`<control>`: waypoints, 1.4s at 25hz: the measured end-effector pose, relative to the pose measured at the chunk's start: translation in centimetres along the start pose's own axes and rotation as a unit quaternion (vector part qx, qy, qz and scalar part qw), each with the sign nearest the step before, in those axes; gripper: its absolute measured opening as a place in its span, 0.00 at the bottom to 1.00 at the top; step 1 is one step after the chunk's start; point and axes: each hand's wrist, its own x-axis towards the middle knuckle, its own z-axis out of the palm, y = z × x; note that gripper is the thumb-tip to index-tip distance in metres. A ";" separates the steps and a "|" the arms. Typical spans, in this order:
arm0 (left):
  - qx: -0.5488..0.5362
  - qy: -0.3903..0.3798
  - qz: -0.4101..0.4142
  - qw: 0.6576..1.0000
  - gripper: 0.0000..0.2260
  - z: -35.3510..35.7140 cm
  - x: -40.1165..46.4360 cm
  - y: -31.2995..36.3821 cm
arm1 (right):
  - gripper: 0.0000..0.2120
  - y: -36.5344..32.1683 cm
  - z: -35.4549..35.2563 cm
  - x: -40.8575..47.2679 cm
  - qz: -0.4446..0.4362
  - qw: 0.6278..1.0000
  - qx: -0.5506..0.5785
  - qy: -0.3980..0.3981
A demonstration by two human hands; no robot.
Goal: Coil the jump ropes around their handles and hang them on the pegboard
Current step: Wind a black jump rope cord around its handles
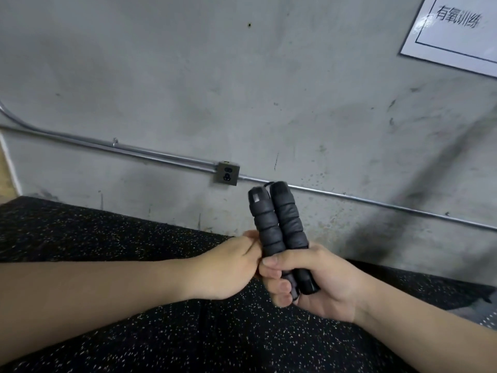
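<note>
Right hand grips handles — sign reads 有氧训练.

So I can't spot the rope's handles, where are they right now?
In the head view, right of centre: the two black handles stand upright side by side, gripped by the right hand, the left hand touching them, below the wall outlet.

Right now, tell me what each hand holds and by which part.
The right hand grips both jump rope handles together near their lower ends. The left hand is curled against them; what it pinches cannot be told.
</note>
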 end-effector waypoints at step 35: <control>0.220 0.047 0.262 0.938 0.20 -2.5 0.0 1.2 | 0.09 3.9 -4.5 0.9 0.193 0.714 -0.672 0.034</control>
